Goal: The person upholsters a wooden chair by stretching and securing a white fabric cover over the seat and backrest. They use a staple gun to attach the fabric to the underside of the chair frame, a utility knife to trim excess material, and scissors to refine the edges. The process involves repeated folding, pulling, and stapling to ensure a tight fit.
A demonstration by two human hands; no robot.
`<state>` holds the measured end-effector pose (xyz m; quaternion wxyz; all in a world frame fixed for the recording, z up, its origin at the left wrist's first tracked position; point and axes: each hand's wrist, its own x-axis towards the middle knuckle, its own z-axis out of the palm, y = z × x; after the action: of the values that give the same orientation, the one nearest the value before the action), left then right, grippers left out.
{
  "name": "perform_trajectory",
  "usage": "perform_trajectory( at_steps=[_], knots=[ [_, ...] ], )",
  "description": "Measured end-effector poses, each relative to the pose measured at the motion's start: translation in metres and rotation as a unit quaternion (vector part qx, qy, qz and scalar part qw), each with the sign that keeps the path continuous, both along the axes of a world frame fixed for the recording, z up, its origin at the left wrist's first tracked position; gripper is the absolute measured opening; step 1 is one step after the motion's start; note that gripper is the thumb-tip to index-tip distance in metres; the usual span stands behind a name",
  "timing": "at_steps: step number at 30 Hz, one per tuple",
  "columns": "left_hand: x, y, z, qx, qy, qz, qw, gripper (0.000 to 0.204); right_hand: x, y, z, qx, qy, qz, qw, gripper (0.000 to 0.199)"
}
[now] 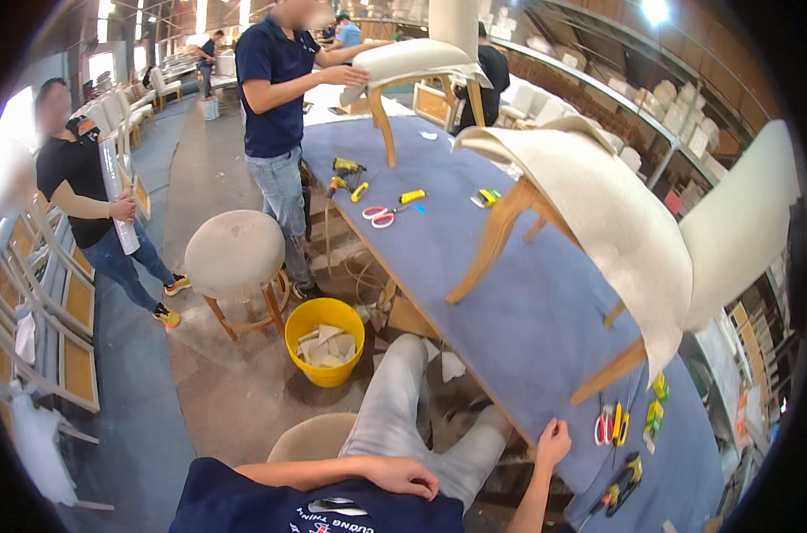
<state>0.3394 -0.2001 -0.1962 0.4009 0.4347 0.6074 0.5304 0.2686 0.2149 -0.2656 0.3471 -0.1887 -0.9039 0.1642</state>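
My left hand (404, 477) lies across my lap, fingers loosely bent and holding nothing visible. At the near edge of the blue-grey covered table (474, 329), my right hand (553, 443) rests with its fingers curled together; nothing shows in them. Over the table in front of it stands a chair (616, 213) with wooden legs, its cream fabric hanging loose around the seat. Right of my right hand lie red-handled scissors (604, 426), a yellow cutter (619, 425), a green-yellow packet (654, 419) and a black-and-yellow staple gun (624, 487).
A person in navy (274, 98) handles another chair (421, 62) at the table's far end. Another staple gun (344, 173) and scissors (381, 216) lie there. A yellow bucket of scraps (325, 377) and a round stool (234, 255) stand left. Another person (92, 169) holds a white roll.
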Motion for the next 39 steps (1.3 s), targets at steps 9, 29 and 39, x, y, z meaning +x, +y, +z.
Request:
perform_trajectory(
  at_steps=[9,29,39],
  knots=[
    [-0.061,0.026,-0.003,-0.229,0.165,-0.032,0.959,0.032,-0.041,-0.003,0.002,-0.035,-0.03,0.009,0.999,0.031],
    [-0.221,0.044,0.12,-0.075,-0.053,-0.061,0.994,0.021,-0.038,0.028,0.034,-0.139,-0.369,0.112,0.912,0.03],
    [-0.255,0.052,0.222,-0.119,0.036,-0.045,0.991,0.028,-0.049,-0.073,0.287,-0.443,-0.399,0.415,0.687,0.032]
  ],
)
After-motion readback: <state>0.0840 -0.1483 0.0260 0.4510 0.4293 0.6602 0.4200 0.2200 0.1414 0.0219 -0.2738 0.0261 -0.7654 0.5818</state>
